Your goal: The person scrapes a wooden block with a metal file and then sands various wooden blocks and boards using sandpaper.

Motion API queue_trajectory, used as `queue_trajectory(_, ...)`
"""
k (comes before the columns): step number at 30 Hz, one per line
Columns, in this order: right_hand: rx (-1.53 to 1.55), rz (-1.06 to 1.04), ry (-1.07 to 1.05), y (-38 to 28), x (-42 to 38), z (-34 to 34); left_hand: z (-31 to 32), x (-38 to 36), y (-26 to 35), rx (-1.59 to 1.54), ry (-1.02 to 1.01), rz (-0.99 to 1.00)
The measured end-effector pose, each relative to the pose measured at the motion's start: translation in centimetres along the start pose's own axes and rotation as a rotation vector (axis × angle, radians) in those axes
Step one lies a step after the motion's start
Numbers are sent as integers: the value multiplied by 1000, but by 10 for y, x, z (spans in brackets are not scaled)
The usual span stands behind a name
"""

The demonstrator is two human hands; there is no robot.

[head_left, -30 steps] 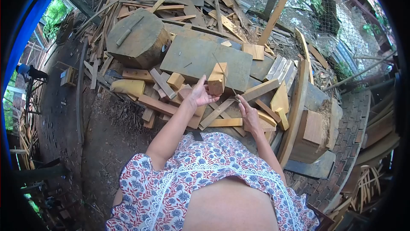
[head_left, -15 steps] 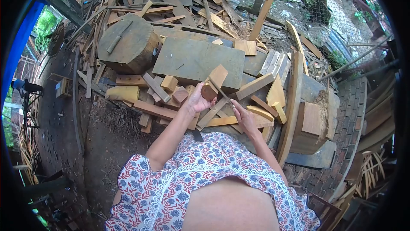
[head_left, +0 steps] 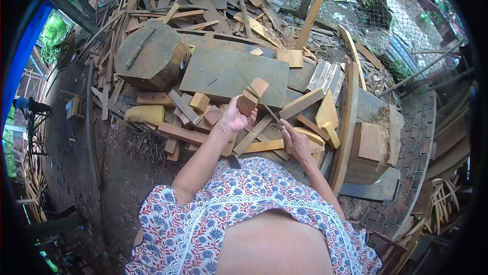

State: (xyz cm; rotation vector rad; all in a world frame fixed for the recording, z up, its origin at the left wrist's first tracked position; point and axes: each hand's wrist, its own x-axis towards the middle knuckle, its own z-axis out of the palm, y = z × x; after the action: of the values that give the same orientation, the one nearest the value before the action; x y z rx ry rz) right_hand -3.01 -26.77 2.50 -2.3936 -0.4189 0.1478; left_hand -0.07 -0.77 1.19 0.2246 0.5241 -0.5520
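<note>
My left hand [head_left: 236, 120] is closed around a short brown wood block [head_left: 247, 104], holding it up over the pile with its upper end tilted away to the right. My right hand [head_left: 297, 141] grips the near end of a long, narrow, dark tool that looks like a file [head_left: 270, 112]. Its thin shaft runs up and left to the block and lies across it, touching it. Fingers hide the tool's handle. Behind the block is a large flat grey-green slab [head_left: 218, 74]. Below both hands lie loose wood offcuts [head_left: 264, 146].
A thick round stump [head_left: 147, 51] with a stick on top stands at the left back. On the right, a long upright plank [head_left: 347, 122] leans beside a squared wood block [head_left: 368, 145]. Scrap wood [head_left: 188, 0] is heaped behind, near a wire fence [head_left: 396, 20].
My right hand has drawn the tool slightly down and to the right across the block. My left hand and the block have shifted only a little.
</note>
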Motion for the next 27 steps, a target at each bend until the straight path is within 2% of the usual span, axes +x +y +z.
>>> queue_trajectory(1, -3, -89, -18, 0, -2, 1, -4, 0, 1, 4, 5, -4)
queue_trajectory(3, -15, -71, -46, 6, -2, 0, -7, 1, 2, -4, 19, -33)
queue_trajectory(5, -161, 156, -147, 21, 0, 4, -7, 4, 2, -28, 33, -36)
queue_trajectory(8, -133, 160, -97, 43, 2, 11, -4, 5, 3, -61, 33, -19)
queue_trajectory(10, -68, 84, -93, 28, 3, 1, -3, 5, 4, -74, 26, -7)
queue_trajectory(13, -46, 107, -114, 12, 5, 1, -2, 6, 3, -62, 35, -42)
queue_trajectory(14, -65, 238, -188, 16, 10, 4, -2, 5, 2, -46, 28, -36)
queue_trajectory(15, -60, 264, -171, 28, 10, 9, 0, 4, 0, -27, 20, -34)
queue_trajectory(19, 122, 399, -23, 62, -4, 25, 11, -7, -12, 110, -46, -91)
queue_trajectory(21, 185, 389, 108, 70, -15, 29, 22, -6, -21, 196, -39, -105)
queue_trajectory(22, 178, 303, 268, 76, -20, 32, 30, -1, -27, 269, -34, -115)
queue_trajectory(23, 174, 314, 274, 84, -25, 29, 36, 6, -33, 342, -28, -122)
queue_trajectory(25, 468, 557, 479, 75, -33, 9, 45, 31, -51, 479, 32, -126)
queue_trajectory(27, 580, 615, 582, 77, -45, -16, 63, 53, -74, 621, 71, -134)
